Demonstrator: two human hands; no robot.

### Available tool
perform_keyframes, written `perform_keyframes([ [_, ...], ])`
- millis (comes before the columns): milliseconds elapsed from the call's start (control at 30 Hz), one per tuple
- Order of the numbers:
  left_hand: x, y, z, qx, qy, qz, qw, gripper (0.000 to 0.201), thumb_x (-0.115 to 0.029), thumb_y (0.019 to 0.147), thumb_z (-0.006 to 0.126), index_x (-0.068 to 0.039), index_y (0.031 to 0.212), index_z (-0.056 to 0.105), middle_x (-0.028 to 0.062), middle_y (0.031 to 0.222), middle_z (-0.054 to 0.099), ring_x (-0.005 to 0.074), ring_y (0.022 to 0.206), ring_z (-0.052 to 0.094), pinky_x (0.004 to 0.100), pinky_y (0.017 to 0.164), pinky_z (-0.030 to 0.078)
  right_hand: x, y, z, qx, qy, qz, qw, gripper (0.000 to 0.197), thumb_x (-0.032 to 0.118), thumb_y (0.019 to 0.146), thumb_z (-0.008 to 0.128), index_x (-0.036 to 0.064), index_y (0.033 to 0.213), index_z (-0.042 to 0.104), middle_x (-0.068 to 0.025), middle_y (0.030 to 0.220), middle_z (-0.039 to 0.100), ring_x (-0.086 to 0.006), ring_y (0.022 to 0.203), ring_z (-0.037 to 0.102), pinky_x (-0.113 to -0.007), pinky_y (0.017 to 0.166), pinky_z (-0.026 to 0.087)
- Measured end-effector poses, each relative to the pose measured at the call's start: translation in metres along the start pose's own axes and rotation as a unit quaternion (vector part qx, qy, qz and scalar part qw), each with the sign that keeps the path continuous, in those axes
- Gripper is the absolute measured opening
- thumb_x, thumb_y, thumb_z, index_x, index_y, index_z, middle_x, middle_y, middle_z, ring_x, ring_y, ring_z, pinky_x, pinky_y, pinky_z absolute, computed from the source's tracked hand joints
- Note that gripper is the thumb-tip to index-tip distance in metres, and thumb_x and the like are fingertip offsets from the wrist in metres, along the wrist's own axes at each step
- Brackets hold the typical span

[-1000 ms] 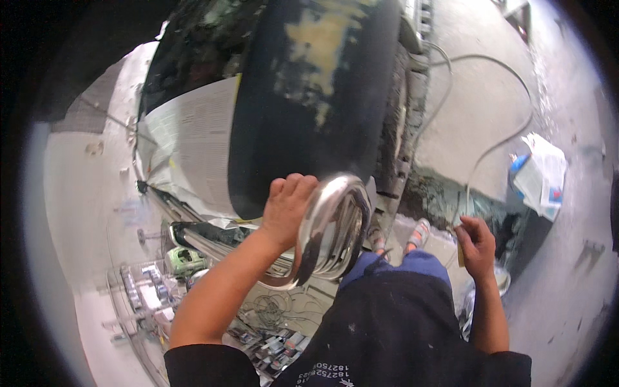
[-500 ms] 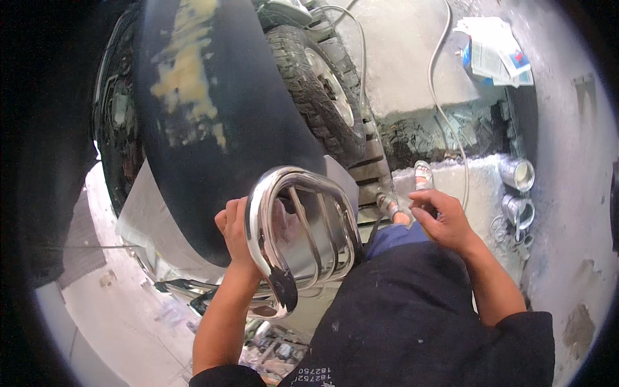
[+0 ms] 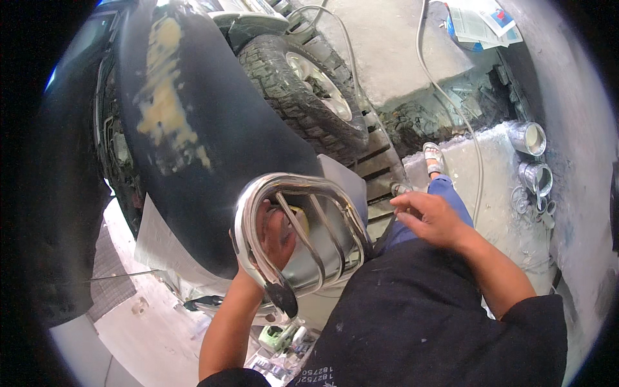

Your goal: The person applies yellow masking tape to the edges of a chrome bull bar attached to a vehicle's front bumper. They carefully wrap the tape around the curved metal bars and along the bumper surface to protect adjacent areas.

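My left hand (image 3: 278, 237) is behind the chrome tube guard (image 3: 246, 226) at the front of a vehicle, partly seen between its bars. Its fingers are blurred and cut across by the metal, beside a small yellow patch (image 3: 302, 219) that I cannot make out. Whether the hand grips anything does not show. My right hand (image 3: 422, 216) hovers before my body, fingers loosely bent and thumb apart, holding nothing. Beyond the guard stretches a dark, dull fender (image 3: 213, 116) with a tan filler patch (image 3: 164, 97). White masking sheet (image 3: 174, 238) covers part of the front.
A knobbly tyre (image 3: 296, 97) stands right of the fender, beside a slatted metal strip (image 3: 374, 155). A grey hose (image 3: 474, 135) snakes along the floor. Open metal cans (image 3: 529, 138) stand by the right wall. Papers (image 3: 483, 26) lie over a blue container. Clutter (image 3: 284, 342) sits below the guard.
My left hand has gone from the guard's outer left side to behind its bars. My right hand has shifted slightly left. The view has moved, and one foot has stepped forward.
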State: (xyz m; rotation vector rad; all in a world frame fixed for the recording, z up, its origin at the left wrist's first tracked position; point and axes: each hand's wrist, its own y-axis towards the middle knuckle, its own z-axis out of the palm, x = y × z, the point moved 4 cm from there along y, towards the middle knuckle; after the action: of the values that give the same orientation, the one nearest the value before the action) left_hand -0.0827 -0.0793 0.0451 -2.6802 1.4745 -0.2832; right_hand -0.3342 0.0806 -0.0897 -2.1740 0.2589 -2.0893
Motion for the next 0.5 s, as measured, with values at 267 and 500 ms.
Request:
perform_keyframes([
  [267,-0.013,0.022,-0.004,0.049,-0.069,-0.067,0.994,0.03,-0.005,0.077,0.07,0.0,0.105,0.063,0.0186,0.119,0.051,0.0353,0.108,0.054,0.0479,0.091,0.045,-0.002,0.004,0.036,0.067,0.034,-0.051,0.996,0.03,0.01,0.086,0.062,0.0042,0.115,0.059,-0.013,0.09,0.066,-0.029,0.085,0.066,-0.038,0.076,0.052],
  [500,-0.012,0.029,-0.007,0.048,-0.048,-0.097,0.993,0.014,-0.003,0.084,0.063,-0.001,0.098,0.064,0.016,0.103,0.055,0.0335,0.095,0.056,0.046,0.084,0.046,0.024,0.024,0.079,0.254,0.13,-0.041,0.958,0.037,0.01,0.085,0.059,0.0041,0.121,0.056,-0.016,0.093,0.067,-0.0321,0.088,0.066,-0.042,0.08,0.051],
])
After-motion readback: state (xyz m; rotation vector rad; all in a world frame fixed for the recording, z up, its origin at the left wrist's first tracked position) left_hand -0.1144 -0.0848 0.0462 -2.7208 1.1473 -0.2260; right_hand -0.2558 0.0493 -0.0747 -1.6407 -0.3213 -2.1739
